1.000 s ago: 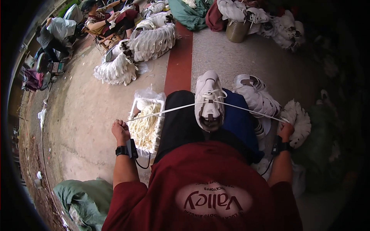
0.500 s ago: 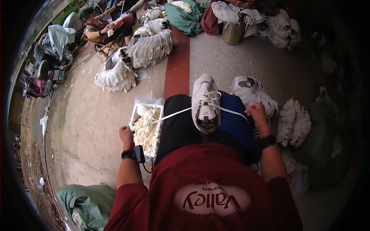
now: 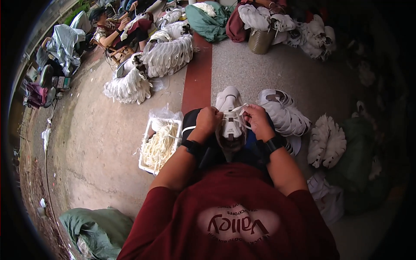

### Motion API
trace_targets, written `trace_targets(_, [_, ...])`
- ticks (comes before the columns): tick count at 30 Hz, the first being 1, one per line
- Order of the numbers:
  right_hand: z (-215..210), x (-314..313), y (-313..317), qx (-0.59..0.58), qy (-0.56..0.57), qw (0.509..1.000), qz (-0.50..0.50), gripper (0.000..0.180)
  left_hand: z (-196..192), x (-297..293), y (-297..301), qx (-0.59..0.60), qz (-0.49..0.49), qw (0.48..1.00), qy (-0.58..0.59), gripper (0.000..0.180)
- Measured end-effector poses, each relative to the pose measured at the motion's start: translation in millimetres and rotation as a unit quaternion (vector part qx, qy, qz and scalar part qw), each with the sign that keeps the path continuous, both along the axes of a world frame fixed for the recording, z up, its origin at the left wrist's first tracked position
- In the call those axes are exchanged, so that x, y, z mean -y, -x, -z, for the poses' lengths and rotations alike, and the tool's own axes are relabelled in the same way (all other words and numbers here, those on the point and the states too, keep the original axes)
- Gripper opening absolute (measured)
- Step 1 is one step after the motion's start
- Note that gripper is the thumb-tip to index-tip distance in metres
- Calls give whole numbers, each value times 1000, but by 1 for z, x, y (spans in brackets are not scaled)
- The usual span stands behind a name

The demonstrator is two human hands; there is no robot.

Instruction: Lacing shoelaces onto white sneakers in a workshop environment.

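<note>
A white-and-grey shoe upper (image 3: 230, 125) rests on my lap, its toe pointing away from me. My left hand (image 3: 208, 120) is closed at the left side of its lace holes, with fingertips against the lacing. A white shoelace (image 3: 237, 111) crosses the upper, and one length of it trails out left of that hand over my dark trouser leg. On the other side, my right hand (image 3: 258, 121) pinches the lace near the upper's right edge. The fingertips of my left hand are partly hidden behind its back.
A white basket (image 3: 179, 143) of cream laces stands left of my knee. Bundled white uppers (image 3: 287, 115) lie to my right, with another bundle (image 3: 327, 141) beyond. Farther off are more stacks (image 3: 167, 54), a green sack (image 3: 208, 21) and a seated person (image 3: 115, 34).
Both hands have come inward from wide apart, where they stretched the lace out to either side, and now meet at the shoe upper.
</note>
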State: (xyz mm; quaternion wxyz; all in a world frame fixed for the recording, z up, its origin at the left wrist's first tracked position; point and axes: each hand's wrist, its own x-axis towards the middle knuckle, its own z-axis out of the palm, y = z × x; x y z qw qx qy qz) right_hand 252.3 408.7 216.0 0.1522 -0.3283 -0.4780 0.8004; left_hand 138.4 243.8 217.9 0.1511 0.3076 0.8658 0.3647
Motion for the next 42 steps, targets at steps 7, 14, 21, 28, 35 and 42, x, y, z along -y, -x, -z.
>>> trace_targets(7, [9, -13, -6, -77, 37, 992, -97, 11, 19, -5, 0, 176, -27, 964, -196, 21])
trace_targets(14, [-10, -4, -8, -47, 97, 993, -44, 19, -15, 14, 0, 518, 47, 788, -331, 13])
trace_targets(21, [-1, -4, -13, -90, 23, 993, -71, 20, -3, 12, 6, 354, 109, 899, -236, 16])
trace_targets(28, [0, -4, -17, -77, -60, 990, -104, 23, 7, 5, 0, 263, 113, 926, -247, 12])
trace_targets(35, [5, -4, -17, -72, -110, 982, -133, 22, 18, 3, -2, 257, 7, 928, -268, 6])
trace_targets(42, [2, -5, -18, -52, -95, 985, -134, 20, 9, -11, -8, 237, -106, 895, -363, 6])
